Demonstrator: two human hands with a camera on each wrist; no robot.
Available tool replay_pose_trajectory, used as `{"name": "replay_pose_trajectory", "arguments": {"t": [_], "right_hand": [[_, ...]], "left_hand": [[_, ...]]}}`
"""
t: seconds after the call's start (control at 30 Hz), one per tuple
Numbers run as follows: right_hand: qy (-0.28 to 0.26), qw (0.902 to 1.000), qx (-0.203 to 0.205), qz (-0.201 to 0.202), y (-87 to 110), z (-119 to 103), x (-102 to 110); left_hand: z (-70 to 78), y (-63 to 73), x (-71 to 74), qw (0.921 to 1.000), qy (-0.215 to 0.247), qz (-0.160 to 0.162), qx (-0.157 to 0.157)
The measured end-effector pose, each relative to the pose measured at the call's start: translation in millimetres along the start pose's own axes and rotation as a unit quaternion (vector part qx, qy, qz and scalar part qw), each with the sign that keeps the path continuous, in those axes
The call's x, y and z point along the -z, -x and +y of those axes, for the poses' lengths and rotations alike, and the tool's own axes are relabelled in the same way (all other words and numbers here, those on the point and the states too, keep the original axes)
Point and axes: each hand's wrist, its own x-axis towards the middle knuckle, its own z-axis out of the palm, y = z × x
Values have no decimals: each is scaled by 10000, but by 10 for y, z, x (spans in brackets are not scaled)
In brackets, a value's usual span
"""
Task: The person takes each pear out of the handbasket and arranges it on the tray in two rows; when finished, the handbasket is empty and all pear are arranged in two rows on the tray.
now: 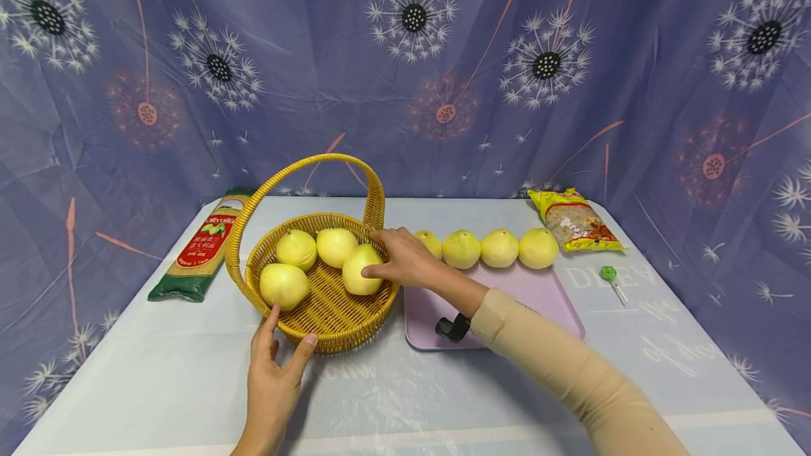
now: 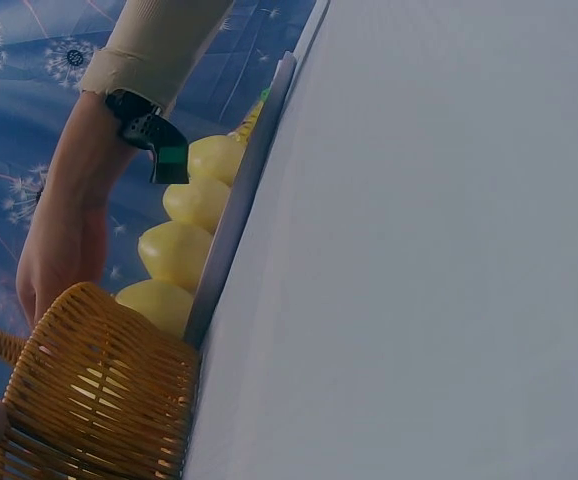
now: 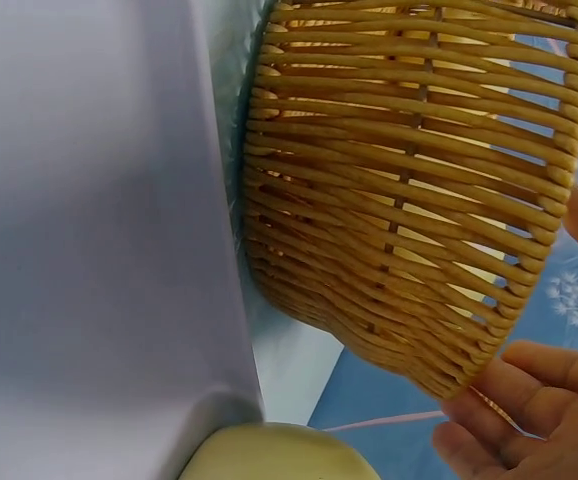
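A woven basket (image 1: 338,338) with a tall arched handle stands at the left middle, seen close up from its side in the right wrist view. Several round, pale yellow fruits lie inside it. My right hand (image 1: 407,259) reaches over the basket's right rim and grips one fruit (image 1: 361,279), thumb across its front; the rim hides part of this grip in the right wrist view. My left hand (image 1: 274,375) is at the basket's front left, thumb and index finger spread, index fingertip right at the rim below another fruit (image 1: 284,287).
Right of the basket lies a purple tray (image 1: 507,301), with a row of yellow fruits (image 1: 499,248) along its back edge. A pasta packet (image 1: 205,248) lies left. A yellow snack bag (image 1: 576,220) and a green lollipop (image 1: 609,274) lie right. A patterned curtain (image 1: 317,76) hangs behind.
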Motion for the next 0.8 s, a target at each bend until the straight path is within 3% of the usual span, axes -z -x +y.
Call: {"name": "replay_pose_trajectory", "arguments": {"t": [0.53,0.8], "right_hand": [[312,9994,-96,-126,-52,-24,-62],[818,9966,-121,-53,-70,-56,-124]], "left_hand": [[0,2,4,10000,5,31,25],[-1,-1,5,10000,12,27,-1]]}}
